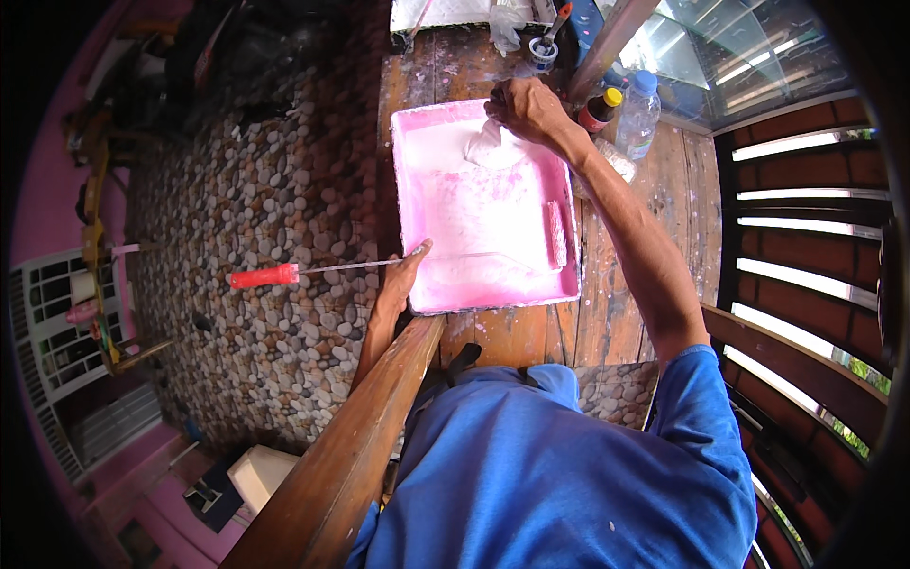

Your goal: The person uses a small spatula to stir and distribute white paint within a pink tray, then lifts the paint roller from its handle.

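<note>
A pink paint tray (408,204) lies on the wooden table, with pale pink paint pooled at its far end. My left hand (406,270) grips its left rim, the thumb over the edge and the fingers mostly hidden beneath. Across the tray rests a paint roller (268,275): its red handle sticks out past the left rim, and its pink-coated sleeve lies against the right wall. Over the far end, my right hand (531,109) is closed on a limp white piece, like a cloth or plastic bag (491,147), whose lower part hangs down to the paint.
Behind the tray stand a small cup (542,57) with a paintbrush and a clear plastic bag (505,30). At the right are a dark yellow-capped bottle (599,110) and a clear blue-capped bottle (639,114). A wooden beam (351,436) runs along my left side.
</note>
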Demonstrator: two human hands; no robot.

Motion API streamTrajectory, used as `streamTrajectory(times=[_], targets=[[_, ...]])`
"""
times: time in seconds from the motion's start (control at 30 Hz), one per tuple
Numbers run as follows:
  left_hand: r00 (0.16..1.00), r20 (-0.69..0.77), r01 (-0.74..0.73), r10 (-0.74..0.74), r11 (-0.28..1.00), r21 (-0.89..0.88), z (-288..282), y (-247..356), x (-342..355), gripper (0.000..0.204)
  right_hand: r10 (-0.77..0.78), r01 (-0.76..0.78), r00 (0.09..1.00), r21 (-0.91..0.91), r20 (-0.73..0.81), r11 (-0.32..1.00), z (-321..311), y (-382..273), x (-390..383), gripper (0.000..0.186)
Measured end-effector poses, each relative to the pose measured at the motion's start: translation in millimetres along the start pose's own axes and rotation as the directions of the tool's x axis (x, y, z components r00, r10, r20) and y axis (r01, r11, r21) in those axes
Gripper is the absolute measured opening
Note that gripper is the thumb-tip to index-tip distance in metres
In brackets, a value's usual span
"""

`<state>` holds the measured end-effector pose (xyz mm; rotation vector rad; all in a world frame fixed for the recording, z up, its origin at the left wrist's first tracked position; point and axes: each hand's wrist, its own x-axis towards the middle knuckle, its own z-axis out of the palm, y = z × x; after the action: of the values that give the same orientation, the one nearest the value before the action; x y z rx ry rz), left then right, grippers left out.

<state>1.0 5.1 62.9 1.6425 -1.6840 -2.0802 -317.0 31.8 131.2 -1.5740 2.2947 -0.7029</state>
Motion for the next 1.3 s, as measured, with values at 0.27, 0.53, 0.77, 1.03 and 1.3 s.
streamTrajectory(times=[0.27, 0.53, 0.77, 1.03, 1.3], targets=[[0.999, -0.033, 0.022, -0.021, 0.999, 0.029, 5.5, 2.3, 0.7, 0.08, -0.219, 0.203, 0.966, -0.117, -0.139, 0.972, 31.3, 33.5, 8.5, 0.033], [0.99, -0.141, -0.013, 0.022, 0.997, 0.07, 2.4, -13.8, 12.5, 0.075, -0.15, 0.056, 0.906, -0.241, -0.396, 0.969, 11.3, 46.6, -7.9, 0.03], [0.995, -0.079, -0.052, 0.054, 0.998, 0.025, -4.4, -17.7, 17.0, 0.08, 0.067, -0.073, 0.977, -0.024, -0.201, 0.997, 3.8, 27.9, -0.2, 0.028], [0.995, -0.088, -0.049, 0.05, 0.999, 0.018, -2.3, -15.7, 14.0, 0.075, -0.176, 0.178, 0.982, 0.033, -0.063, 0.983, 14.7, 16.5, 6.7, 0.023], [0.993, -0.092, -0.069, 0.069, 0.998, 0.0, 0.2, -11.6, 10.5, 0.076, -0.431, 0.433, 0.9, 0.017, -0.057, 0.901, 25.1, 1.3, 6.1, 0.02]])
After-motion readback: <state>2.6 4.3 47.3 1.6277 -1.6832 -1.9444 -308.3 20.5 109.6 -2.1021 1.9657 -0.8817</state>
